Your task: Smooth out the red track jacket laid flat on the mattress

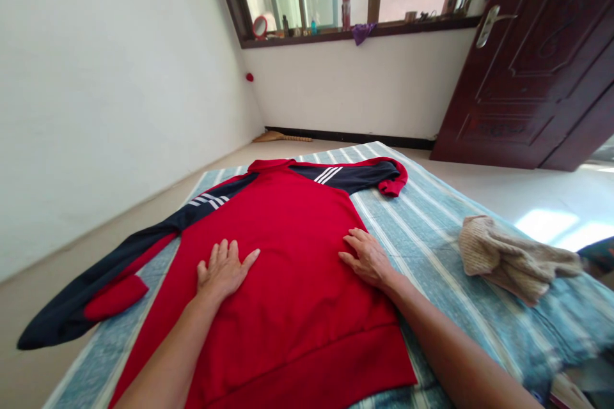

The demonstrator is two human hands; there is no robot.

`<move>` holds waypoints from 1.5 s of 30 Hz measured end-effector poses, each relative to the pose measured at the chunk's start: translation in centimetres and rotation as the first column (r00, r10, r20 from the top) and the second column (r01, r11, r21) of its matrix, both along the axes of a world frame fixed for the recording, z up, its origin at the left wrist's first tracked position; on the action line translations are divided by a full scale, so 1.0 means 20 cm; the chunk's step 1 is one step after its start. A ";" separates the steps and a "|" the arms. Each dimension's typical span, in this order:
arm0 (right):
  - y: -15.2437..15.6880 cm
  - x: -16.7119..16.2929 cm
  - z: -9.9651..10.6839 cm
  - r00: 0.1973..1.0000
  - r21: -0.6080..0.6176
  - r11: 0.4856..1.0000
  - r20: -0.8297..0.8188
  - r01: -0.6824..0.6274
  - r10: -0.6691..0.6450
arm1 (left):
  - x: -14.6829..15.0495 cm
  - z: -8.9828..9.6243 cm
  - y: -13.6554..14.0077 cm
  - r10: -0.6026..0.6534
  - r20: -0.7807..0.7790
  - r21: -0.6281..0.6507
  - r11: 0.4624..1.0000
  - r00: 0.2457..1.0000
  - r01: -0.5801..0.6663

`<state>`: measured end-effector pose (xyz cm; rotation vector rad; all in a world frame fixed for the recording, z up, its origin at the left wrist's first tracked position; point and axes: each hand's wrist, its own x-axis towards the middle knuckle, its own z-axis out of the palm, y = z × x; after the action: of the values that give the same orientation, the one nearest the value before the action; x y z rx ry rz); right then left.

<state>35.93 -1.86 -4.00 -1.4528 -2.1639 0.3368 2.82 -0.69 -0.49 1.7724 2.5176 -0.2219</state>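
A red jacket (283, 223) with navy sleeves and white stripes lies spread out, its collar away from me and its hem close by. My left hand (223, 270) rests flat on the left part of its body, fingers spread. On the right side edge of the jacket lies my right hand (367, 257), fingers apart and palm down. The left sleeve (119, 262) stretches outward and hangs past the bed's edge, its red cuff folded back. Bent at its end, the right sleeve (369, 176) lies on the striped sheet.
A blue striped sheet (432, 255) covers the bed under the jacket. To the right sits a crumpled beige knitted garment (513, 255). Beyond are a broom (283, 137) on the floor, a windowsill (307, 38) with bottles, and a dark red door (537, 64). A white wall stands left.
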 end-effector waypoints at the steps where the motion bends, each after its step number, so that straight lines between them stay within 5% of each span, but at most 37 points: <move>1: 0.00 0.00 0.00 1.000 -0.001 1.000 -0.001 -0.001 0.001 | 0.00 0.00 0.00 0.000 0.001 -0.002 1.000 1.000 0.000; 15: -0.06 0.02 0.08 0.994 -0.056 0.998 0.107 0.026 -0.020 | 0.02 0.03 0.00 -0.004 0.007 0.014 1.000 1.000 0.004; 19: -0.18 0.03 0.14 0.989 -0.075 0.997 0.148 -0.003 0.014 | 0.13 0.07 -0.02 -0.092 -0.021 0.090 0.992 0.996 0.093; 25: -0.35 0.01 0.12 0.988 -0.178 0.984 0.150 -0.014 0.042 | 0.32 0.01 -0.04 -0.272 0.061 0.012 0.962 0.960 0.272; 32: -0.38 0.03 0.12 0.991 -0.236 0.972 0.122 -0.016 0.046 | 0.38 0.01 -0.05 -0.275 0.040 -0.005 0.961 0.961 0.275; 37: -0.40 0.02 0.13 0.987 -0.268 0.961 0.124 -0.069 0.106 | 0.58 0.06 -0.14 -0.439 0.056 0.027 0.899 0.897 0.438; 45: -0.40 0.02 0.10 0.992 -0.239 0.970 0.105 -0.048 0.075 | 0.66 -0.01 -0.18 -0.500 0.056 -0.012 0.865 0.864 0.501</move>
<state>36.35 -9.85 -1.94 -1.5674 -2.3278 0.5644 16.08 -4.28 -0.74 2.3555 1.9556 -0.2233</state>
